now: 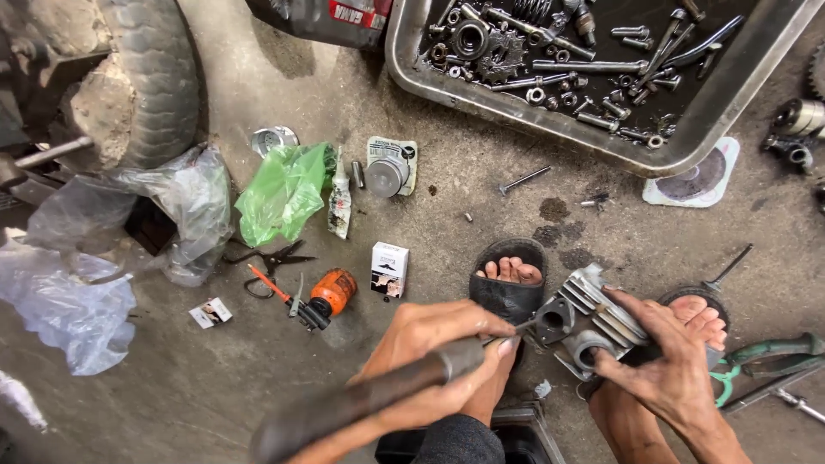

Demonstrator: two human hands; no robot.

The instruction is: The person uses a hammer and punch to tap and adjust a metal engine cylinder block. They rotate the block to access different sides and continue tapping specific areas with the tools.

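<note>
My left hand (434, 339) grips a long dark-handled tool (378, 395) whose thin tip touches a port of a finned metal engine cylinder (580, 318). My right hand (666, 361) holds that cylinder from its right side, fingers over the fins. The cylinder rests between my two feet in black sandals (509, 283) on the concrete floor.
A metal tray (713, 112) of oily bolts, springs and gears sits at the top right. A piston on its box (391, 172), a green plastic bag (284, 193), scissors (271, 258), an orange tool (331, 294), a small box (388, 269), a tyre (150, 77) and green-handled pliers (765, 361) lie around.
</note>
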